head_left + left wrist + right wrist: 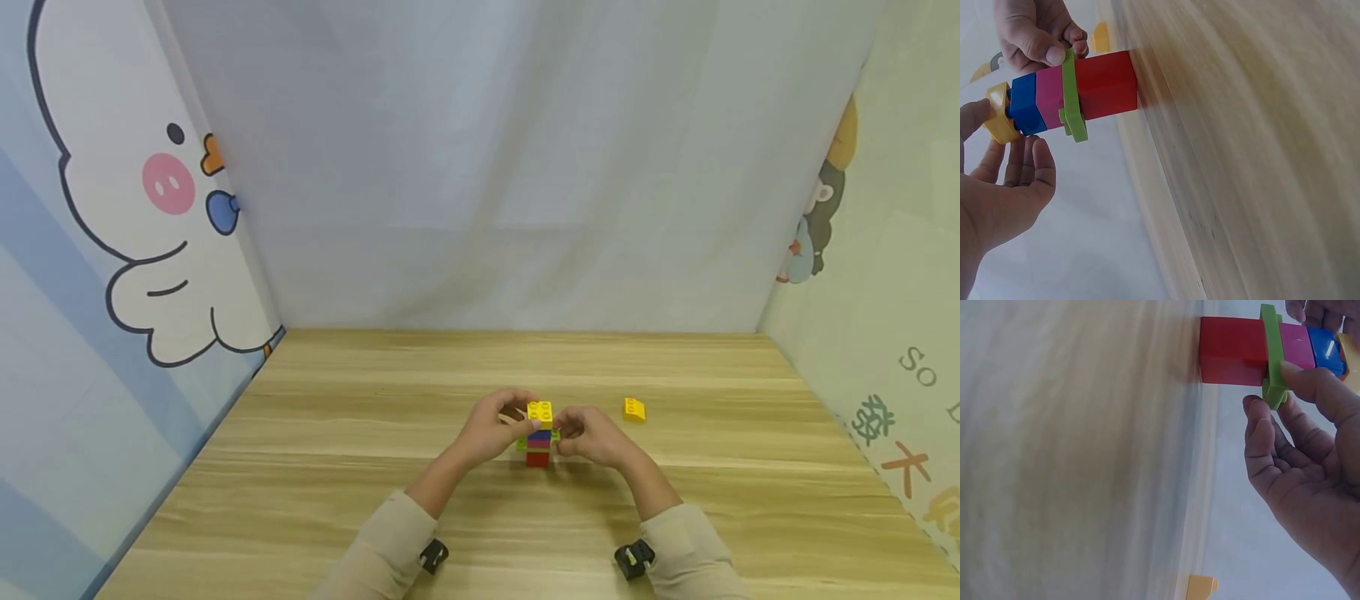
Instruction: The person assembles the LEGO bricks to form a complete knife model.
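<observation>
A tower of toy bricks stands upright on the table, with a red brick point(537, 459) at the bottom. Above it come a long green plate point(1274, 356), a magenta brick point(1049, 95) and a blue brick point(1027, 105). My left hand point(491, 427) pinches a yellow brick point(540, 414) at the top between thumb and fingers. In the left wrist view this yellow brick looks slightly tilted, with blue studs showing beneath it. On the other side my right hand point(594, 437) pinches the end of the green plate, which sticks out past the tower.
Another yellow brick point(634, 410), with a sloped side, lies alone on the wooden table point(337, 467) to the right of the tower. A pale curtain point(480, 167) hangs behind the table, and printed panels flank both sides.
</observation>
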Tool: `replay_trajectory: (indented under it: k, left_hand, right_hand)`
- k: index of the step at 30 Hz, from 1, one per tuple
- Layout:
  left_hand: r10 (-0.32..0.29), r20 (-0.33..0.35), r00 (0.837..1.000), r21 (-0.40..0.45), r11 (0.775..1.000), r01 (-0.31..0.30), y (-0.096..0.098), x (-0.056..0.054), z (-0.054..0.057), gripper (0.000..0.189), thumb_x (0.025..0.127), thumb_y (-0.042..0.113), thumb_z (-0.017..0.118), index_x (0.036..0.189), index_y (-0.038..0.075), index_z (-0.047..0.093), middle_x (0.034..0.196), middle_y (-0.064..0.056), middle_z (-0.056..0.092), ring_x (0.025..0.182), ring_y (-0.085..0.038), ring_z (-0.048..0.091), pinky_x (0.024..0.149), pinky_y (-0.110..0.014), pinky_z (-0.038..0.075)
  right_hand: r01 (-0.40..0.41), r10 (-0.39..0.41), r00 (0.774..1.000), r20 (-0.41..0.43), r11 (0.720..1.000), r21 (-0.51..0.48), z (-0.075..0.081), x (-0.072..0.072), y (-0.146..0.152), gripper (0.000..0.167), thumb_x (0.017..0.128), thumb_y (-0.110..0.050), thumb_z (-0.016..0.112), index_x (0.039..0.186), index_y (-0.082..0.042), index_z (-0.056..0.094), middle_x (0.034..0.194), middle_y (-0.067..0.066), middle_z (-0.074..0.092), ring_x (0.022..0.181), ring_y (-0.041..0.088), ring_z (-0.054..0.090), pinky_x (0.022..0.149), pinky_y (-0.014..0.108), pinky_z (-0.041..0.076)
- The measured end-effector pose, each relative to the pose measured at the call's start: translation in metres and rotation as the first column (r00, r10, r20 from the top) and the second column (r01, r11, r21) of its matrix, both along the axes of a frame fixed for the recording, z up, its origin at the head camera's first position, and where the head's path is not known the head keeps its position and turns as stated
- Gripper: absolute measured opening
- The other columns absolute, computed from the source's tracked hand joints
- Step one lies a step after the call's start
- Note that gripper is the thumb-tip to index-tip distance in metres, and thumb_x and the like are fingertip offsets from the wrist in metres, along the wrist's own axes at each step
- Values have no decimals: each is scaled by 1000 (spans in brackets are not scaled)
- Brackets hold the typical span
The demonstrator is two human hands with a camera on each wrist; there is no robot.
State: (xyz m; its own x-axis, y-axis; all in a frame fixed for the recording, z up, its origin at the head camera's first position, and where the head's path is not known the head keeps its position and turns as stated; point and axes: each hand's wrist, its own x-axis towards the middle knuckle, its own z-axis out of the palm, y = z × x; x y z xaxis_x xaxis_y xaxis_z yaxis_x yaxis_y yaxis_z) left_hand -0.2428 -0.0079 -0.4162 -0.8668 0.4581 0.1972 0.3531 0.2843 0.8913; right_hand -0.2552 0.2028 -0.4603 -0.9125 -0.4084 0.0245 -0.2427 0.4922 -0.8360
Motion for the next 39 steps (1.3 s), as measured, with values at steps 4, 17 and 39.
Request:
replay_trajectory:
  k: [4,17,39]
  left_hand:
    - [10,-9,1000,-4,1000,-10,2,-10,-16,29,88,12,65,114,1,60,103,-8,60,89,-24,56,70,-32,49]
    - [13,-1,1000,-14,1000,-13,2,-17,-24,29,86,19,67,112,7,62,102,-2,59,89,-20,56,68,-31,50]
    - [0,90,996,6,1000,-1,-3,-5,-9,34,88,13,64,119,0,58,106,-13,59,98,-29,53,77,-40,47]
  right_hand:
    - [-10,10,1000,-6,1000,-12,-1,0,1,26,80,-1,67,103,8,59,88,6,59,83,22,55,73,37,49]
    - [-4,4,1000,-6,1000,9,3,3,1,27,80,-3,68,103,8,58,91,7,60,85,23,55,74,39,49]
    - [12,-12,1000,-8,1000,-2,0,1,-2,26,78,-4,70,100,5,60,89,7,60,84,22,56,74,37,49]
